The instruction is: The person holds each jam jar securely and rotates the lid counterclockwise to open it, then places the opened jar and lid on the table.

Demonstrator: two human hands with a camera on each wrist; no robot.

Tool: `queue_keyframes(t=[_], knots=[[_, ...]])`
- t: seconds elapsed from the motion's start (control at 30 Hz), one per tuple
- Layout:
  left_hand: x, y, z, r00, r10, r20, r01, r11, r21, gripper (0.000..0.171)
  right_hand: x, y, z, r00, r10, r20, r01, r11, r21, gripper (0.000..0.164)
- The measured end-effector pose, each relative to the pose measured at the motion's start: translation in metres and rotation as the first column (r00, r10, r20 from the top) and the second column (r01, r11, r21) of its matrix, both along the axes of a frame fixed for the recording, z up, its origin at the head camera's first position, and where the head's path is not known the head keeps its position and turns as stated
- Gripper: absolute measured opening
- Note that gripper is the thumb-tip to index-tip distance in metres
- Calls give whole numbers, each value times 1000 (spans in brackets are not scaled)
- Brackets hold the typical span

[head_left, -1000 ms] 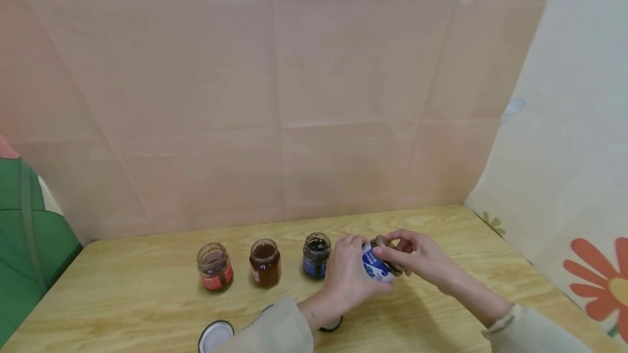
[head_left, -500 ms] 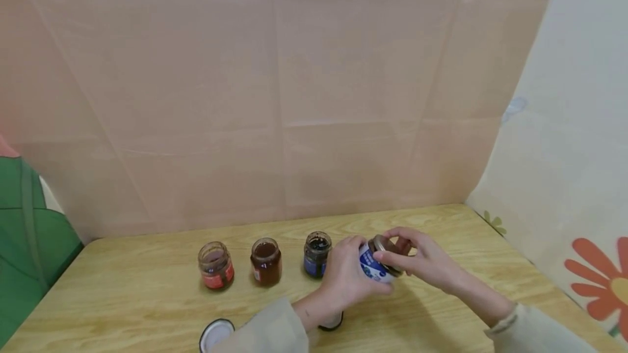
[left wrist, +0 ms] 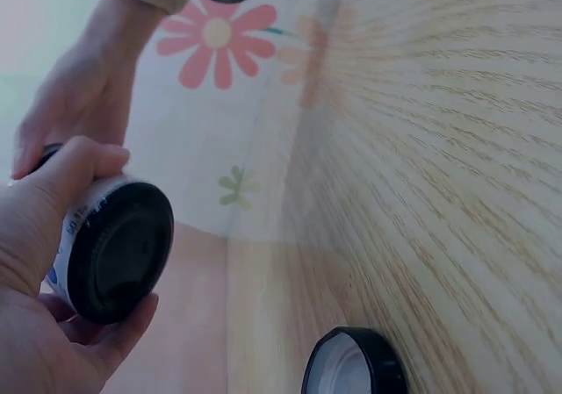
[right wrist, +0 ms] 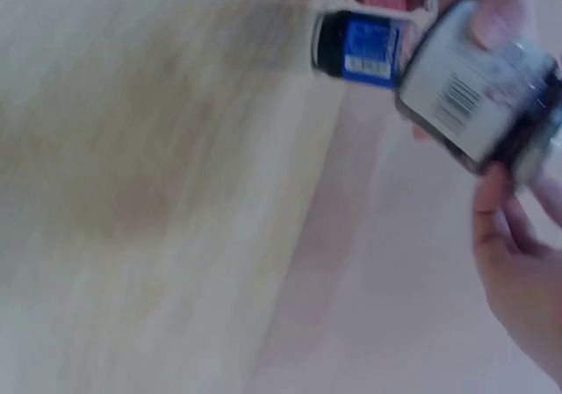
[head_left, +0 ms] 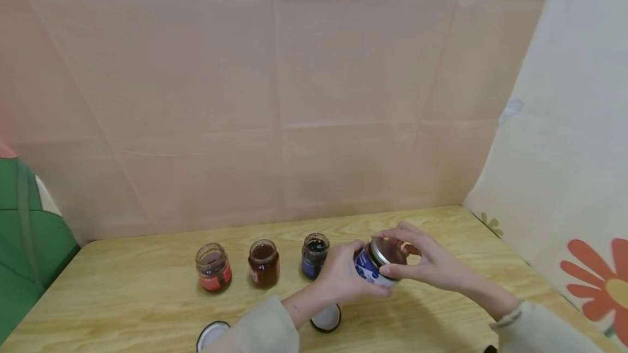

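Note:
My left hand (head_left: 340, 277) grips a dark jam jar (head_left: 367, 270) with a blue-and-white label, held tilted above the table. In the left wrist view the jar's dark round base (left wrist: 123, 252) faces the camera. My right hand (head_left: 432, 260) holds the metal lid (head_left: 385, 252) at the jar's mouth, fingers and thumb on its rim. Whether the lid is loose or screwed on I cannot tell. The right wrist view shows a barcode on the label (right wrist: 461, 96) and the right fingertips (right wrist: 493, 192) at the lid end.
Three uncapped jars stand in a row: a red-labelled jar (head_left: 214, 274), an amber-brown jar (head_left: 264, 267) and a blue-labelled jar (head_left: 314, 257). A lid (head_left: 326, 317) lies inside up below my left wrist; another lid (head_left: 212, 335) is partly behind the left sleeve (head_left: 265, 328).
Both hands have turned the jar, so the lid's top and silver rim face the camera more. My right fingers have shifted round the lid. The lid under my left wrist shows more fully.

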State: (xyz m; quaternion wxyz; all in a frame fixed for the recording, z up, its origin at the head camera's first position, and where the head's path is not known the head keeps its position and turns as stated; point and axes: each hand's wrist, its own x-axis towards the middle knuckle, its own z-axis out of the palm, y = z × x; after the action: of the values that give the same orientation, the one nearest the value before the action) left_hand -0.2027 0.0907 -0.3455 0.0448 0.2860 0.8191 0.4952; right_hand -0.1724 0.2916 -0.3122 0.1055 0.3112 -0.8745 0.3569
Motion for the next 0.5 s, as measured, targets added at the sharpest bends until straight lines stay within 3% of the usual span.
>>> queue_keyframes(t=[0.17,0.4,0.5], knots=[[-3,-4,1,998,-28,49,28,1000,-12,60,-1,5,2,998,59,1,-59,995,75,57],[-5,-6,2,993,-44,106,45,999,-8,62,-2,8,7,978,168,121,-171,985,11,59],[-3,-5,1,996,-24,90,24,1000,-1,62,-2,8,9,968,197,159,-199,980,-1,60]])
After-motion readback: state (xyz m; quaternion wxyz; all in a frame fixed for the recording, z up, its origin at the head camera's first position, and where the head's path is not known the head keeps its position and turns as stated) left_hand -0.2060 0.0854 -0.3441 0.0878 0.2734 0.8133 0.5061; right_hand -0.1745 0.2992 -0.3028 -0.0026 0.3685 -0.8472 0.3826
